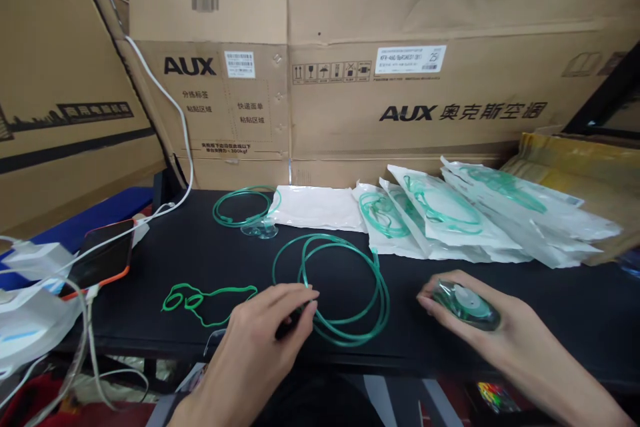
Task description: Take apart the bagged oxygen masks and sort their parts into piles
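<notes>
Lower centre of frame: left hand (263,337), thumb and index tips nearly together at the edge of a green tubing coil (350,340); cannot tell whether they grip it. Lower right: right hand (515,323), fingers curled and clamped on a clear green mask (467,303) with a pale disc, above the black table (407,280). Left of centre: green strap (194,295), lying loose. Mid-frame, farther: second coil (239,223), flat white packet (320,207), bagged sets (450,210) overlapping at right. Behind: AUX cartons (340,97).
</notes>
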`<state>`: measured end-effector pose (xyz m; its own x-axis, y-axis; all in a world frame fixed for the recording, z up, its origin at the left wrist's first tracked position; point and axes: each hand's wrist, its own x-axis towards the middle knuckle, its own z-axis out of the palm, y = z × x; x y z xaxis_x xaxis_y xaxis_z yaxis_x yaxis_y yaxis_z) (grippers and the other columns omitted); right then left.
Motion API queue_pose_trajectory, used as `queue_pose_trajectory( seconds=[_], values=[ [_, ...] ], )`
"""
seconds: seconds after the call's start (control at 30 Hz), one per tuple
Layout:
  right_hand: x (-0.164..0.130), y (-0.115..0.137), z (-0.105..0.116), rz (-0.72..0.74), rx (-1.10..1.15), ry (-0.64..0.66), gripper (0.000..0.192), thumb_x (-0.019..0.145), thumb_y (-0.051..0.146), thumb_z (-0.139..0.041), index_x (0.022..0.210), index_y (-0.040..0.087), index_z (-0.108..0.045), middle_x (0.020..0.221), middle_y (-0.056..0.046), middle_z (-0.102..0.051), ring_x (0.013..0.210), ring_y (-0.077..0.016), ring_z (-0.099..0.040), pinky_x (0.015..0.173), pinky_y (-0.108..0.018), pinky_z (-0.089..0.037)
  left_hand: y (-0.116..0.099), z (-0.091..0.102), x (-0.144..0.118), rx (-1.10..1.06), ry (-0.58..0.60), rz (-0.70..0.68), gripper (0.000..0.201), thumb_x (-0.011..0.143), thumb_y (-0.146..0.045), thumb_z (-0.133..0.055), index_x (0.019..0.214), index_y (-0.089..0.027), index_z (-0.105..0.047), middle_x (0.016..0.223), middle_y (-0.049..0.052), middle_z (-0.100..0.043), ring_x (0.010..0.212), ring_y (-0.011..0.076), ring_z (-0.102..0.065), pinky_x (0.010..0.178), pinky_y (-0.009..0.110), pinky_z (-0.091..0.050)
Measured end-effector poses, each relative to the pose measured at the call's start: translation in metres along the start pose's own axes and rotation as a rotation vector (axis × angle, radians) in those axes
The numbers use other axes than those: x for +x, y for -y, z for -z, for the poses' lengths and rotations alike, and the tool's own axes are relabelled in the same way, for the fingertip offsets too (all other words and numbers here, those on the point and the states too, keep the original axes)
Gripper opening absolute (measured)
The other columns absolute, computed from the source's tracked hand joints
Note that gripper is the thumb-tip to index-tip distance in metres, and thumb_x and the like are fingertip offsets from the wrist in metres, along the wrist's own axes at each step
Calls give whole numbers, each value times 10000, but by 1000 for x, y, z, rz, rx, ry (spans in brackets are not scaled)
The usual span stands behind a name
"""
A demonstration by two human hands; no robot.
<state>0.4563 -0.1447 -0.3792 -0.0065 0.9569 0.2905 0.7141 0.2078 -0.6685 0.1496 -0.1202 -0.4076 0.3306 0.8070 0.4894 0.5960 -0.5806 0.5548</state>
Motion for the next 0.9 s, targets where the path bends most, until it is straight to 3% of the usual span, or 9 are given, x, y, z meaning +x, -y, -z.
queue_pose_trajectory(
  seconds=[0.13,0.23,0.33,0.43,0.53,0.6,0.7,0.77,0.9],
  values=[
    [27,20,-10,177,-22,-27,182,910,417,-674,973,246,-681,979,-28,-757,888,-217,-712,814,-279,-519,4,1,13,2,1,105,147,985,-325,-600,1053,-273,-719,1062,13,-753,749,164,-689,714,284,-573],
    [53,29,-16,228,-133,57,119,927,307,-615,1019,249,-663,927,-13,-746,815,-199,-692,761,-280,-492,12,7,23,126,88,219,269,968,-298,-599,1234,-298,-637,1025,12,-737,838,205,-693,752,331,-556],
    [65,25,-19,155,-292,108,151,916,311,-586,1040,248,-643,795,-2,-709,676,-199,-643,652,-281,-449,20,13,35,313,177,268,445,977,-379,-594,1402,-262,-531,1207,87,-703,1063,296,-672,890,440,-532],
    [59,16,-27,40,-381,21,224,923,412,-549,1015,224,-631,752,-42,-699,675,-244,-662,626,-298,-447,23,10,57,418,268,224,542,1008,-473,-538,1462,-179,-498,1445,179,-564,1305,388,-533,1038,527,-450],
    [52,9,-43,-26,-376,-38,229,898,405,-536,980,212,-629,743,-80,-717,726,-296,-715,639,-317,-472,22,-4,82,420,378,200,566,1012,-419,-546,1473,-95,-488,1472,235,-514,1352,435,-469,1071,563,-412],
    [50,5,-54,-19,-346,-52,217,882,361,-520,992,211,-632,775,-96,-741,756,-312,-739,635,-321,-486,24,-14,94,407,401,172,487,1017,-333,-536,1436,-85,-525,1435,232,-538,1335,414,-488,1074,537,-417],
    [50,-3,-65,15,-288,-79,223,867,297,-499,1030,222,-633,819,-92,-765,787,-308,-759,641,-322,-512,31,-20,97,379,418,110,330,1025,-222,-485,1325,-170,-613,1302,147,-620,1232,304,-580,1043,422,-455],
    [50,-11,-67,47,-247,-83,235,878,291,-502,1062,232,-635,900,-92,-777,857,-306,-766,685,-330,-537,36,-18,92,367,423,86,272,1026,-209,-476,1242,-207,-640,1218,99,-643,1147,249,-622,1013,369,-472],
    [53,-27,-72,184,-257,-89,277,918,273,-492,1145,246,-649,1120,-105,-751,1014,-308,-738,818,-379,-568,34,-8,83,388,417,60,207,1033,-208,-457,1147,-188,-627,1164,89,-642,1071,225,-641,983,351,-487]
  ],
)
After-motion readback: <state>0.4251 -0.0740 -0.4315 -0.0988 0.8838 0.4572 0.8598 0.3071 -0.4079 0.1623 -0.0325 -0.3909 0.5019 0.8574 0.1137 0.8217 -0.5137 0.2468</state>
